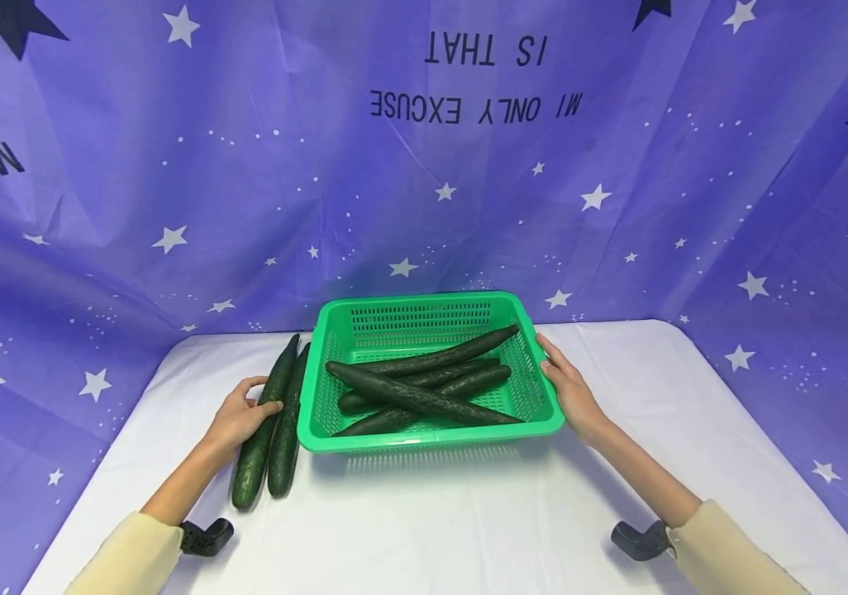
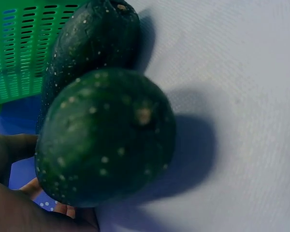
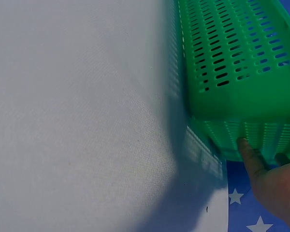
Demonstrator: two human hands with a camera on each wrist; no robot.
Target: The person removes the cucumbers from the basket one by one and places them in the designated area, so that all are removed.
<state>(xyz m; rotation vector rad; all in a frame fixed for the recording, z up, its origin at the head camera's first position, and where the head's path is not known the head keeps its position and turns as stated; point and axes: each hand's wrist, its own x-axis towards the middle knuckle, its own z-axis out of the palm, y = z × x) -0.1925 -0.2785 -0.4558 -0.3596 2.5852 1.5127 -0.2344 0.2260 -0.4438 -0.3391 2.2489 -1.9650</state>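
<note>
My left hand point(image 1: 236, 423) grips a dark green cucumber point(image 1: 250, 467) around its middle, thumb on the right side. The blunt end of this cucumber point(image 2: 104, 140) looms large in the left wrist view. Close along its right side lies a second cucumber point(image 1: 286, 450), beside the green plastic basket point(image 1: 431, 442). Several more cucumbers point(image 1: 424, 397) lie crossed over one another inside the basket. At the basket's right end, my right hand point(image 1: 574, 401) touches the outside with extended fingers; the right wrist view has one fingertip point(image 3: 243, 145) against the slotted end wall.
A white cloth point(image 1: 439, 529) covers the table. Behind it and at both sides hangs a purple curtain point(image 1: 364, 207) with stars and lettering, close to the basket's back. Black wrist-worn devices point(image 1: 207, 537) sit at both sleeve cuffs.
</note>
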